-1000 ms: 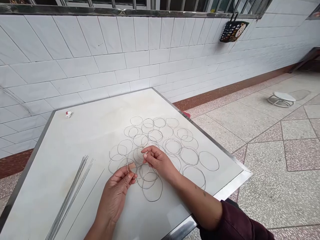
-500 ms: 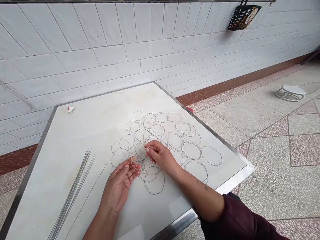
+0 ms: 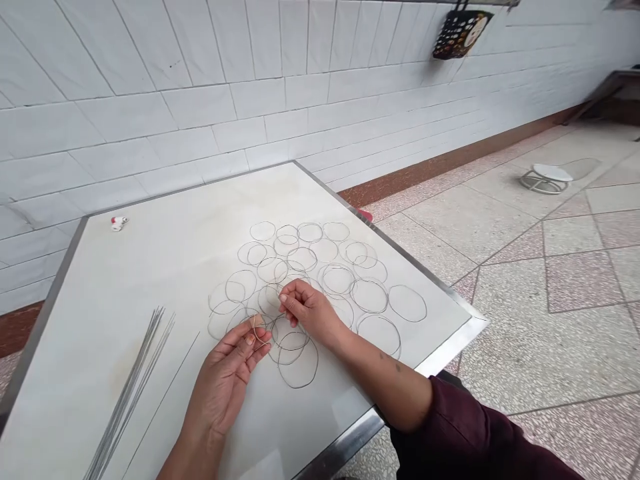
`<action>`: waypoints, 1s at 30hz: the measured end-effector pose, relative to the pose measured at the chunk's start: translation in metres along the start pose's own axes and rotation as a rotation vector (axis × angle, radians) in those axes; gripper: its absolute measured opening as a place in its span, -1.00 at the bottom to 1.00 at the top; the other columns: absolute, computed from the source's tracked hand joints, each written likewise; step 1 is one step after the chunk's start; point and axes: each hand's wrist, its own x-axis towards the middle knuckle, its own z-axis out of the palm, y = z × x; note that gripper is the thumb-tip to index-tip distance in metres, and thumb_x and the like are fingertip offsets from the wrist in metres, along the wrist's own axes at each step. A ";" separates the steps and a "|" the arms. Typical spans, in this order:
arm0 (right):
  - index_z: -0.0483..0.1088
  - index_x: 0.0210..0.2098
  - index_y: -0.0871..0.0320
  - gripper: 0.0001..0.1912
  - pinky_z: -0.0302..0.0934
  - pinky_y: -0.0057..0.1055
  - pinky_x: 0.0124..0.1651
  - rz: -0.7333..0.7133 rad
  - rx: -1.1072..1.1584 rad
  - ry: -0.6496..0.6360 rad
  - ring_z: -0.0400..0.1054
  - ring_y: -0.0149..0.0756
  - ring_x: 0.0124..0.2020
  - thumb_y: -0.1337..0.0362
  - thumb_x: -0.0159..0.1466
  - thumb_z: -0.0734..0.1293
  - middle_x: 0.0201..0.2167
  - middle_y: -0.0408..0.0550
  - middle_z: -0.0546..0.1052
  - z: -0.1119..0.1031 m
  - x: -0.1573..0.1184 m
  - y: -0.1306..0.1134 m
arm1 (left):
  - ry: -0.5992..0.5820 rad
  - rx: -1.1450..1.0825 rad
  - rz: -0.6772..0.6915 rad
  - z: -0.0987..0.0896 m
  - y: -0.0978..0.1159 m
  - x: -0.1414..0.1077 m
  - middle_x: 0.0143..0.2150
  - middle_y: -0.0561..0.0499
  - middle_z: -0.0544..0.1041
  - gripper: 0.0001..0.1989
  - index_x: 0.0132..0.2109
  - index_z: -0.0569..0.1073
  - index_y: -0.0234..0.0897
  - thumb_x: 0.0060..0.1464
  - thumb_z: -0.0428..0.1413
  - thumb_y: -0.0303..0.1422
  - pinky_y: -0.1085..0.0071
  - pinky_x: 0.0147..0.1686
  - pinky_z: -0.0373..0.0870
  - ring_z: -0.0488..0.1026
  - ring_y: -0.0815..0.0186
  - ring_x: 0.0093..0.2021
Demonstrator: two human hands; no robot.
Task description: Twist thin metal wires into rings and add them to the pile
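My left hand point(image 3: 227, 373) is closed at the fingertips on a thin wire ring point(image 3: 255, 329), whose curve shows against the forefinger and thumb. Just right of it and slightly farther off, my right hand point(image 3: 309, 312) pinches thumb against forefinger on what looks like the same ring's other side; the wire there is mostly hidden. Beneath and beyond both hands, many wire rings point(image 3: 407, 303) lie flat on the white tabletop point(image 3: 185, 267), several overlapping. Left of my left hand rests a bundle of straight wires point(image 3: 125, 393), with a single straight wire point(image 3: 163, 403) beside it.
A small red and white object point(image 3: 119, 223) lies near the table's far left corner. Metal trim point(image 3: 350, 443) edges the table, which meets a white tiled wall point(image 3: 200, 140). A patterned bag point(image 3: 461, 33) hangs there. On the floor to the right stands a low white stool point(image 3: 547, 177).
The view has turned slightly to the right, so the table and rings sit farther left in the picture. Both hands keep nearly the same grip and place over the rings.
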 end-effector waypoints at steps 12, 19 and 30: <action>0.31 -0.27 0.11 -0.72 0.28 -0.46 -0.31 0.034 0.345 0.132 0.31 -0.46 -0.42 0.03 0.29 0.35 -0.36 -0.18 0.47 0.006 -0.002 -0.005 | -0.126 0.108 -0.023 0.007 -0.008 -0.006 -0.02 -0.16 0.62 -0.58 -0.03 0.63 -0.25 -0.11 0.40 -0.32 0.18 0.13 0.37 0.49 0.08 0.08; 0.27 -0.24 0.08 -0.68 0.34 -0.39 -0.18 0.054 0.480 0.068 0.36 -0.44 -0.35 -0.01 0.29 0.37 -0.27 -0.16 0.48 0.019 -0.016 -0.007 | -0.068 0.141 0.013 0.011 -0.014 -0.005 -0.06 -0.15 0.62 -0.63 -0.12 0.67 -0.23 -0.10 0.39 -0.18 0.32 -0.08 0.38 0.49 0.19 -0.08; 0.39 -0.12 0.01 -0.79 0.31 -0.34 -0.18 -0.150 0.081 -0.069 0.35 -0.41 -0.37 0.06 0.35 0.30 -0.27 -0.16 0.45 0.009 -0.015 -0.008 | 0.028 0.359 0.183 -0.006 -0.010 -0.001 -0.40 -0.01 0.55 -0.62 -0.14 0.68 -0.17 -0.06 0.32 -0.06 0.26 -0.08 0.23 0.37 0.21 -0.23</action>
